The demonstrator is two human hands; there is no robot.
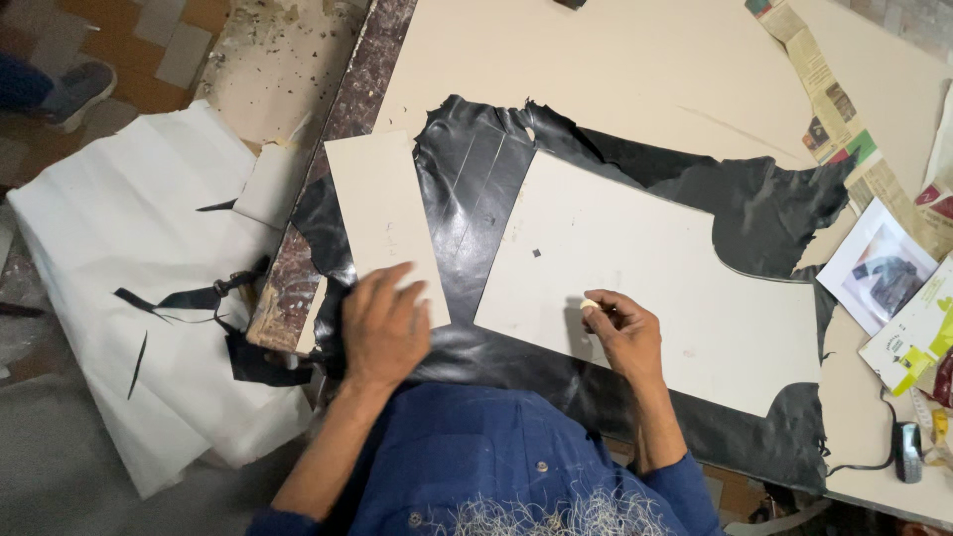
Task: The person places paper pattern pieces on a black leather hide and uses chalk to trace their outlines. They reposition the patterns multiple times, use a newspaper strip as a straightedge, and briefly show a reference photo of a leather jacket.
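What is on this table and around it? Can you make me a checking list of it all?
Surface: cream table, with a dark worn edge on the left.
Job's things: black leather hide spread flat; narrow card pattern and large card pattern lying on it.
Clutter: newspaper strip, a photo print and a printed packet at the right edge.
Grippers: left hand presses flat on the narrow pattern's lower end; right hand pinches a small pale chalk piece over the large pattern.
Cables: a black cord runs to a small device at lower right.
Surroundings: white sheet on the floor with black leather scraps; another person's shoe at top left.
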